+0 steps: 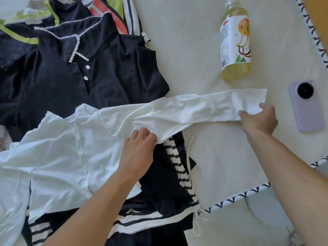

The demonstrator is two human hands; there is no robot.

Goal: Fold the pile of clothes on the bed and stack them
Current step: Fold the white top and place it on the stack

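The left hand (pixel 140 150) pinches the white ribbed long-sleeved top (pixel 177 114) at the sleeve's base; the right hand (pixel 260 119) grips the cuff. The person should keep it taut before folding inward.

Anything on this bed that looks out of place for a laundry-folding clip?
Yes: a drink bottle of yellow liquid lies on its side on the bed, and a phone rests face down beside the white ribbed sleeve that both hands are holding. No spill visible.
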